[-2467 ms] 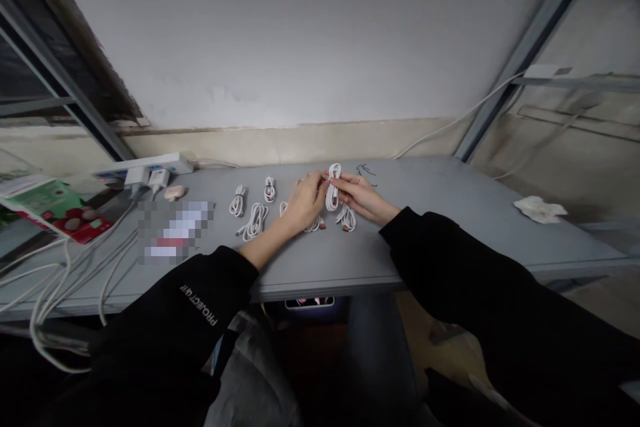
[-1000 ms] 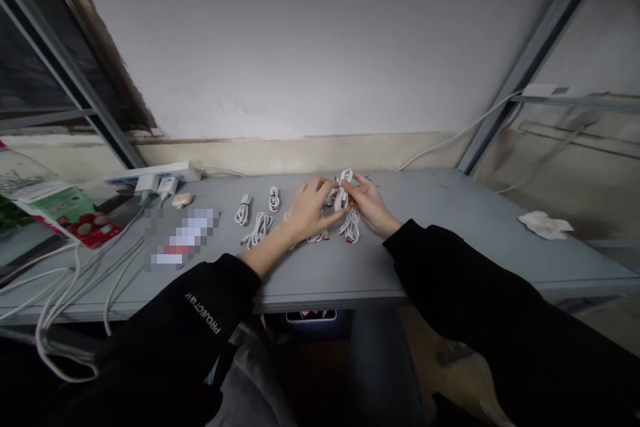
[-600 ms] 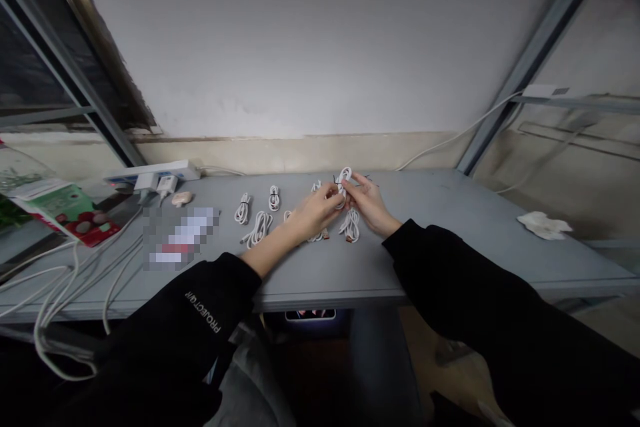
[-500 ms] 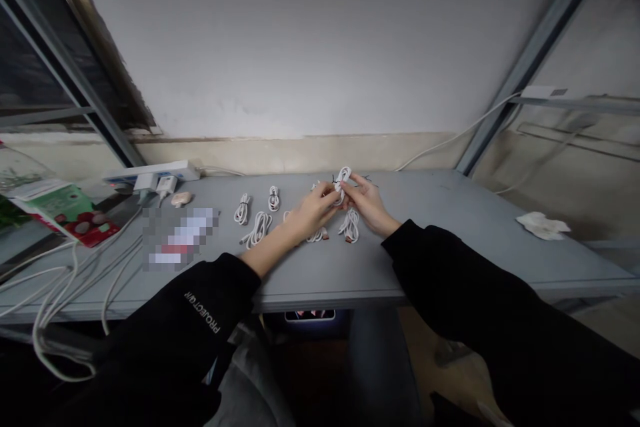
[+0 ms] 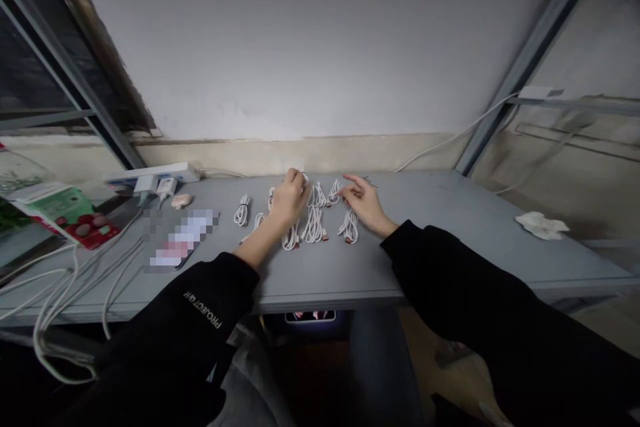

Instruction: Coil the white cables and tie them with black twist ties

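Observation:
Several small coiled white USB cables lie in a row on the grey table [image 5: 430, 240], their copper-coloured plugs showing on some. My left hand [image 5: 290, 197] is curled over the row, its fingertips on a white cable [image 5: 304, 177]. Another coil [image 5: 314, 225] lies just right of that hand, and a further one [image 5: 241, 211] lies to its left. My right hand [image 5: 364, 202] is open and holds nothing, its fingers extended just right of a coil [image 5: 334, 191]. A coil [image 5: 349, 227] lies below those fingers.
A white power strip [image 5: 150, 175] with plugged-in chargers stands at the back left, near a small pale case [image 5: 181, 200] and a pixelated item [image 5: 180, 239]. Loose white cables [image 5: 60, 307] hang over the left edge. A crumpled tissue [image 5: 541, 223] lies at right.
My hands have come apart. The left has moved left along the row, and the right has let go of the coil it shared with the left. Another coil now lies in the row.

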Demonstrator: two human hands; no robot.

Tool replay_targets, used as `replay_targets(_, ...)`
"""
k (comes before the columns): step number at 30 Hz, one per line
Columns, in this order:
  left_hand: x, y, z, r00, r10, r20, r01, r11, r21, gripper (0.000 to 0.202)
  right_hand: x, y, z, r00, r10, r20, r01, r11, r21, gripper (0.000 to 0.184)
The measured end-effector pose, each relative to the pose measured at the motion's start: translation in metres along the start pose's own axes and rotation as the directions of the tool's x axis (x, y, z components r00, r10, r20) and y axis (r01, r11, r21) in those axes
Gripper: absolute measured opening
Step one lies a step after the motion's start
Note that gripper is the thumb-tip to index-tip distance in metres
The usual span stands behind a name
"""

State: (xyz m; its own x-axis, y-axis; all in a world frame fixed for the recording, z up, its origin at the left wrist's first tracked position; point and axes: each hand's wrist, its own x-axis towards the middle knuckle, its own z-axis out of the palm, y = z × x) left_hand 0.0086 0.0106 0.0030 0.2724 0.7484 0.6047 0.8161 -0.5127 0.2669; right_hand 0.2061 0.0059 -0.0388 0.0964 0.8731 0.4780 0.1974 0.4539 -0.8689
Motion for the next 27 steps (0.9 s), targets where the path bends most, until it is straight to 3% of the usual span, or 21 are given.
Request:
replay_targets(4,0.003,-0.004,-0.004,0.990,-0.105,0.095,0.094,0.988,0.119,0.010,-0.001,0.004,0.000,0.992,-0.127,0.009,0.126,0.975,-0.185,0.039)
replay_targets(8,0.004,-0.013,0.003,0.968,-0.168,0.189,0.130,0.972,0.197,0.013,-0.003,0.002,-0.001,0.991,-0.121,0.060,0.133,0.954,-0.267,0.038)
replay_targets(13,0.003,-0.024,0.015,0.939,-0.183,0.292,0.141,0.977,0.158,0.010,-0.004,-0.002,-0.001,0.987,-0.120,0.103,0.146,0.942,-0.302,0.036)
replay_targets(27,0.001,-0.025,0.016,0.903,-0.215,0.372,0.135,0.964,0.229,0.016,-0.006,-0.004,0.000,0.979,-0.091,0.185,0.157,0.911,-0.381,0.026)
